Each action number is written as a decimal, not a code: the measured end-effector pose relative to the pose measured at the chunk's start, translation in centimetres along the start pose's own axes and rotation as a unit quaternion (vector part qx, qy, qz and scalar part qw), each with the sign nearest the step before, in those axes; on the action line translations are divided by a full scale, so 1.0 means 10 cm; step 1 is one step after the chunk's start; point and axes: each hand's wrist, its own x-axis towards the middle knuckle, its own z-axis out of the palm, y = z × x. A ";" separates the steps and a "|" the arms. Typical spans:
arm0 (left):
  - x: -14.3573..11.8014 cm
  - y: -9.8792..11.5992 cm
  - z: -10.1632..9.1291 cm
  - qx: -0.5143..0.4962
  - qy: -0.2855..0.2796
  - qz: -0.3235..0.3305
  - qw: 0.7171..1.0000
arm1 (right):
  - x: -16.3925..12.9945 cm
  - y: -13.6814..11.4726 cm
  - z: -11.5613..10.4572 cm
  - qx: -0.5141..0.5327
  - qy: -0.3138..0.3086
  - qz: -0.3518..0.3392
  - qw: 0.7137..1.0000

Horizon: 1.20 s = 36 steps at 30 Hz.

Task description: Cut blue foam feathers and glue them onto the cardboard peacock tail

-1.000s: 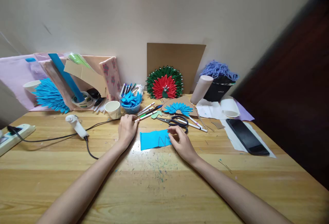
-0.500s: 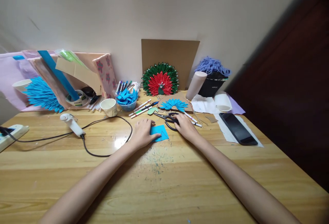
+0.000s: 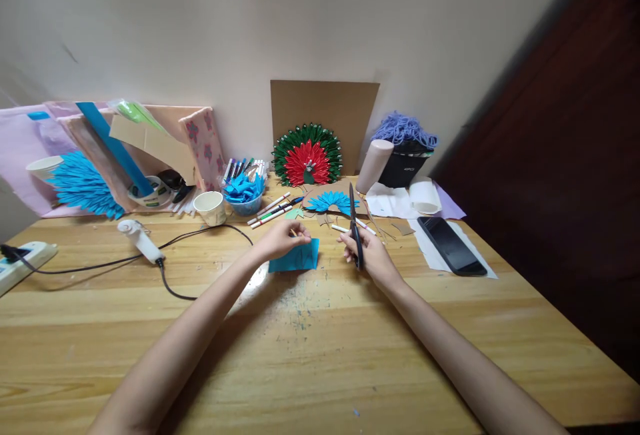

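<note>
My left hand point(image 3: 289, 235) pinches the upper edge of a blue paper rectangle point(image 3: 295, 260), which is lifted at a tilt and has pen lines drawn on it. In my right hand point(image 3: 369, 254) is a pair of black scissors point(image 3: 356, 235), held by the handles with the blades pointing up and away from me. Beyond the scissors lies a fan of blue paper petals point(image 3: 331, 202) on a piece of brown cardboard point(image 3: 313, 191). The scissors and the blue paper are apart.
A paper cup point(image 3: 209, 207), a bowl of blue paper pieces point(image 3: 245, 194) and markers point(image 3: 273, 214) stand or lie left of centre. A glue gun point(image 3: 141, 240) with its cord is further left. At right is a phone point(image 3: 453, 246). A red-green paper peacock point(image 3: 309, 158) leans at the back.
My right hand has lifted the scissors off the table and turned them upright. My left hand has gone from lying on the blue paper to pinching and raising it.
</note>
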 end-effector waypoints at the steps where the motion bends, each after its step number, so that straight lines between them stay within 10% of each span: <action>1: 0.01 0.08 -0.02 -0.018 -0.005 0.016 1.000 | -0.03 -0.01 0.00 0.017 -0.006 0.018 1.000; 8: 0.07 0.37 0.08 -0.098 -0.043 0.076 0.991 | -0.14 0.01 0.06 0.099 -0.022 0.006 0.995; 15: -0.16 0.44 0.41 0.044 0.277 0.071 0.957 | -0.02 0.12 -0.09 0.067 0.100 -0.044 0.992; 19: -0.25 0.37 0.70 -0.084 0.069 -0.072 0.991 | 0.02 0.14 -0.19 0.038 0.112 -0.061 0.991; 22: -0.22 0.30 0.82 -0.271 -0.023 -0.153 0.950 | 0.00 0.10 -0.19 0.037 0.097 -0.073 0.992; 28: -0.18 0.29 0.81 -0.458 0.009 -0.131 0.879 | -0.05 0.07 -0.11 0.072 0.070 -0.059 0.993; 36: -0.18 0.32 0.81 -0.394 0.085 -0.152 0.902 | -0.06 0.11 -0.08 0.054 0.061 -0.054 0.995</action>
